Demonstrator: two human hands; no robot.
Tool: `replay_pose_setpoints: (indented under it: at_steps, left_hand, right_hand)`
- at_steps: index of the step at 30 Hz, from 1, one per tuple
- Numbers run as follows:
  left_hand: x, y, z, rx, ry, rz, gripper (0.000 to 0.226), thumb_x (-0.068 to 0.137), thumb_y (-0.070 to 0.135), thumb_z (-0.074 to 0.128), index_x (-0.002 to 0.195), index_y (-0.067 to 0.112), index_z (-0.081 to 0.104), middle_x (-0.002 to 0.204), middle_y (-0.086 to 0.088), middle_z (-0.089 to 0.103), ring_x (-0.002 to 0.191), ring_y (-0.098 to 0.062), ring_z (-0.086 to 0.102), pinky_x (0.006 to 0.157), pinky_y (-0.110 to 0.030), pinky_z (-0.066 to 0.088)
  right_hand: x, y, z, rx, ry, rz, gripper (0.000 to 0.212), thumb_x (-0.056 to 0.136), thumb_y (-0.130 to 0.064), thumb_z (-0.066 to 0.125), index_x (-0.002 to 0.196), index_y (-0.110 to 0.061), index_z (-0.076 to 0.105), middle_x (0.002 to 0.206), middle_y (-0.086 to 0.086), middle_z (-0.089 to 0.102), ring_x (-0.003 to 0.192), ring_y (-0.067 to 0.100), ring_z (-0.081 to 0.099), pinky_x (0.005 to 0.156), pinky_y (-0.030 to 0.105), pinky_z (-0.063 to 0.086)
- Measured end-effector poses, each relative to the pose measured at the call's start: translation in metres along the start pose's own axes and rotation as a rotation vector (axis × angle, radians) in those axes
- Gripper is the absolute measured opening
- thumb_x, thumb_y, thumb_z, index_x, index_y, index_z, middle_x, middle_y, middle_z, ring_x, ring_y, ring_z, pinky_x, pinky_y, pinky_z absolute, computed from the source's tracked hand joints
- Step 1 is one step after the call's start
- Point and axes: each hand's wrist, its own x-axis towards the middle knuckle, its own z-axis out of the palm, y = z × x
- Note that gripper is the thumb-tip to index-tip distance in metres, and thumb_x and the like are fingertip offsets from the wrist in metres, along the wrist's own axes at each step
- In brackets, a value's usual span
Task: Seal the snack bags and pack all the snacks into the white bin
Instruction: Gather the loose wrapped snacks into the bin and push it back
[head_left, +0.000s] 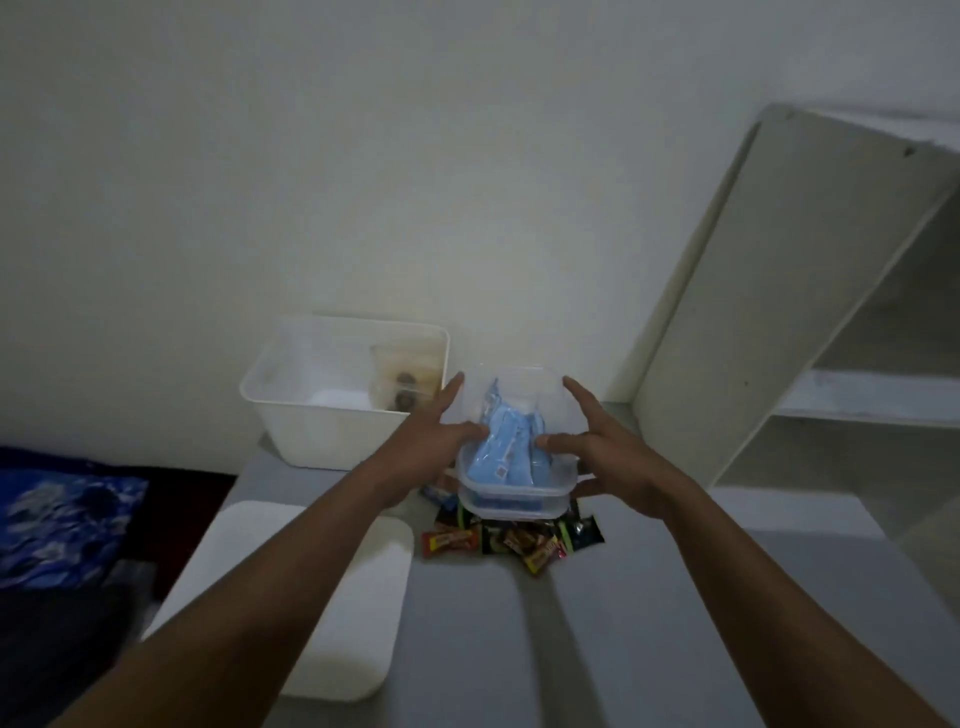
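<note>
The white bin (332, 415) at the tabletop's (649, 597) far edge holds one clear bag of round snacks (402, 387). The clear lidded container (517, 457) of blue packets is gripped between the left hand (426, 452) and right hand (613, 462), just beside the bin. If tilted, it could probably slip or catch the rim, and the loose wrapped candies (514, 538) beneath could be scattered.

A flat grey tabletop (597, 623) carries everything. At its far left edge sits an open white rectangular plastic bin (311, 426). Nearer, along the left side, a white rounded-corner plastic lid (332, 597) lies flat. A loose cluster of small dark and red wrapped candies (519, 543) rests mid-table, right of the lid.
</note>
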Motion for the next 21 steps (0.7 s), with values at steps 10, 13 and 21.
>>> replay_pose_setpoints:
  at_steps: [10, 13, 21]
  left_hand:
    - [0.038, 0.047, -0.162, -0.027, 0.105, -0.024, 0.078, 0.091, 0.021, 0.064, 0.151, 0.047, 0.021, 0.133, -0.006, 0.057, 0.091, -0.03, 0.072, 0.063, -0.039, 0.06]
    - [0.062, 0.046, -0.209, -0.029, 0.11, -0.057, 0.078, 0.092, 0.018, 0.062, 0.152, 0.045, 0.02, 0.129, -0.006, 0.057, 0.093, -0.033, 0.071, 0.072, -0.047, 0.062]
    - [0.141, 0.017, -0.284, -0.04, 0.11, -0.158, 0.08, 0.089, 0.01, 0.055, 0.153, 0.041, 0.019, 0.148, -0.007, 0.04, 0.099, -0.032, 0.064, 0.073, -0.046, 0.06]
  right_hand:
    - [0.111, -0.12, 0.1, -0.022, -0.075, -0.085, 0.084, 0.088, -0.012, 0.07, 0.148, -0.046, 0.023, 0.115, -0.006, 0.061, 0.103, 0.022, 0.067, 0.076, 0.035, 0.059]
    - [0.15, -0.139, 0.136, -0.018, -0.074, -0.075, 0.081, 0.087, -0.011, 0.07, 0.147, -0.045, 0.027, 0.114, -0.003, 0.061, 0.101, 0.022, 0.068, 0.076, 0.036, 0.06]
    - [0.244, -0.145, 0.206, -0.04, -0.016, 0.009, 0.085, 0.087, -0.012, 0.072, 0.151, -0.037, 0.023, 0.148, 0.007, 0.044, 0.112, 0.029, 0.058, 0.078, 0.035, 0.059]
